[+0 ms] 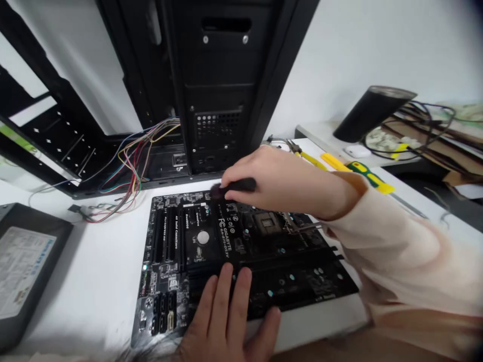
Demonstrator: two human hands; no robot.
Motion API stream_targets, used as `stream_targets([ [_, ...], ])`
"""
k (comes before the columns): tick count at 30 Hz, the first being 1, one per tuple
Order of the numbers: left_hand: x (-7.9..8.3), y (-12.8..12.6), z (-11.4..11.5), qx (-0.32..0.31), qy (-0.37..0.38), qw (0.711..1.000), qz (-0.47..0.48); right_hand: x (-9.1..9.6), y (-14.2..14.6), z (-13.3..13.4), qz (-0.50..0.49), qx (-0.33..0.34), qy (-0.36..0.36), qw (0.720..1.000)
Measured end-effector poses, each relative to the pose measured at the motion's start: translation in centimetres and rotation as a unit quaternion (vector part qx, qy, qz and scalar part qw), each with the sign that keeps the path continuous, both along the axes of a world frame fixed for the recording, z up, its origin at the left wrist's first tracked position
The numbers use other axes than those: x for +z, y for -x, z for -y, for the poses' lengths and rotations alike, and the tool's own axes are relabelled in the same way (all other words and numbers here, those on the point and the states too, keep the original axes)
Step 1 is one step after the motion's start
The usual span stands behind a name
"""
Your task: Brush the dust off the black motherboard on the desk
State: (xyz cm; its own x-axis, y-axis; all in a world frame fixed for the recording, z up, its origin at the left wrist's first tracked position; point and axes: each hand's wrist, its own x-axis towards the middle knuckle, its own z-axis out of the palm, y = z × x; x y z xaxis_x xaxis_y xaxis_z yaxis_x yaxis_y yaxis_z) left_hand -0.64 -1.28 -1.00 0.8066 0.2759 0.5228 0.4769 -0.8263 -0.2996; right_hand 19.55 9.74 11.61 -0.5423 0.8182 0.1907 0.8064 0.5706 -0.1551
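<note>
A black motherboard lies flat on the white table, with GIGABYTE lettering and a silver coin battery. Across its near edge my left hand rests with the fingers stretched out, the fingertips touching the board. Over the far edge, my right hand is closed around the dark handle of a small black brush. The brush's blurred dark tip is at the board's far edge, near the end of the long slots. To the right of the lettering sits the CPU socket, its metal lever partly showing below my right forearm.
Behind the board stands an open black computer case, with a bundle of coloured wires hanging out. A power supply is at the left. Yellow-and-green handled tools and a dark cylinder lie to the right.
</note>
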Motion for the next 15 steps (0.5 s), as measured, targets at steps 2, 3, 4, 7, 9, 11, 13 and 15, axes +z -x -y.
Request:
stream_targets([
  [2,-0.2,-0.1,-0.1,-0.003,-0.005,1.0,0.016,0.3,0.1,0.2,0.015,-0.047,-0.027,0.998],
  [3,-0.3,-0.1,-0.2,-0.003,-0.005,1.0,0.021,0.4,0.2,0.3,-0.001,-0.059,-0.042,0.997],
  [4,-0.4,-0.1,-0.2,-0.003,-0.003,1.0,0.02,0.4,0.3,0.4,-0.026,-0.058,-0.05,0.997],
  [7,-0.3,0.0,-0.2,-0.007,-0.01,1.0,0.004,0.3,0.1,0.4,-0.087,-0.008,0.002,0.996],
  [9,-0.1,0.1,-0.2,-0.006,-0.008,1.0,-0.008,0.1,-0.4,0.4,-0.088,-0.01,0.059,0.994],
  [11,0.2,0.2,0.0,-0.004,-0.005,1.0,-0.013,-0.1,-1.2,0.4,-0.071,-0.068,0.069,0.993],
  [13,0.4,0.2,0.1,-0.002,0.006,1.0,-0.019,-0.1,-1.8,0.6,-0.058,-0.135,0.034,0.989],
  [15,0.5,0.2,0.2,0.005,0.016,1.0,-0.025,-0.1,-2.1,0.8,-0.086,-0.163,0.01,0.983],
])
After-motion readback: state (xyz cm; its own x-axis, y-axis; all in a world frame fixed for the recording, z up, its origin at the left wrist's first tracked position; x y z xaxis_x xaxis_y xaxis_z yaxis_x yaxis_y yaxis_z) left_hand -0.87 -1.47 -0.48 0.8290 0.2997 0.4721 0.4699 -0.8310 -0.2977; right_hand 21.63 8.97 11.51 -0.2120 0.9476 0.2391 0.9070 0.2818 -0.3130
